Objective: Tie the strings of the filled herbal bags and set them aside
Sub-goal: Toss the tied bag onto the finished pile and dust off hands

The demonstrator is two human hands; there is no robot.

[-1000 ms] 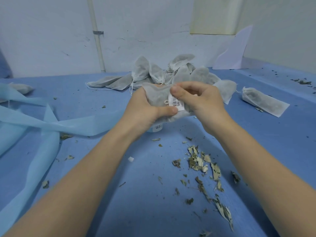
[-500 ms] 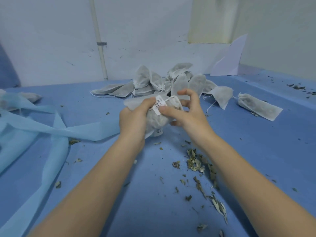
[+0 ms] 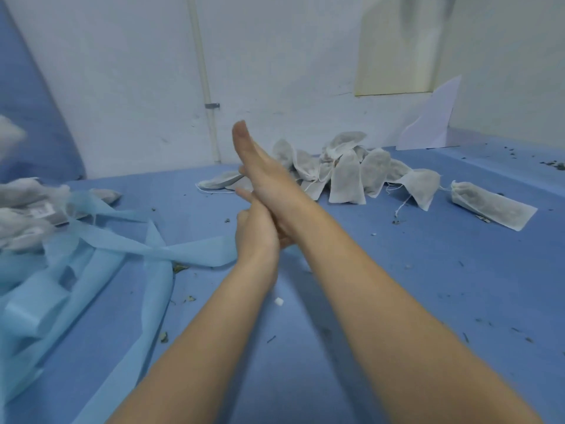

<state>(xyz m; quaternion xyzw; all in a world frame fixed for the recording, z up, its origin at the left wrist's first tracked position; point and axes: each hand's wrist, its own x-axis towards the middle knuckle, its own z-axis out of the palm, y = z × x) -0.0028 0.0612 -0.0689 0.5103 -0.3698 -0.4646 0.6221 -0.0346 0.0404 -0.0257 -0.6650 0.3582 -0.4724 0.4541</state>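
A: Forearms first, both bare, coming in from the bottom edge and crossing over the blue table cover (image 3: 397,301). A tiny white scrap (image 3: 278,301) lies on the cover just under them.

B: And the hands?

A: The left hand (image 3: 255,237) sits lower, its fingers loosely curled; whether they pinch anything I cannot tell, the other hand hides them. The right hand (image 3: 266,175) lies across it, touching, its fingers straight and pointing up and away, holding nothing I can see.

B: No bag in either one?

A: None visible between them. To the left, pale blue fabric strips (image 3: 101,255) sprawl over the cover, one end reaching just beside the left wrist. Beyond the strips, at the left edge, a blurred group of filled bags (image 3: 27,215) lies, some with white labels.

B: Further back?

A: Behind the hands, a heap of white herbal bags (image 3: 348,175) rests near the wall, strings trailing out. One single bag (image 3: 492,206) lies apart to the right of the heap, flat on the cover. Dark herb crumbs (image 3: 397,222) dot the cover around there.

B: And the wall?

A: White, with a thin pipe (image 3: 204,87) running down it, a pale yellow panel (image 3: 394,56) to the right, and a white sheet (image 3: 434,120) leaning below that panel.
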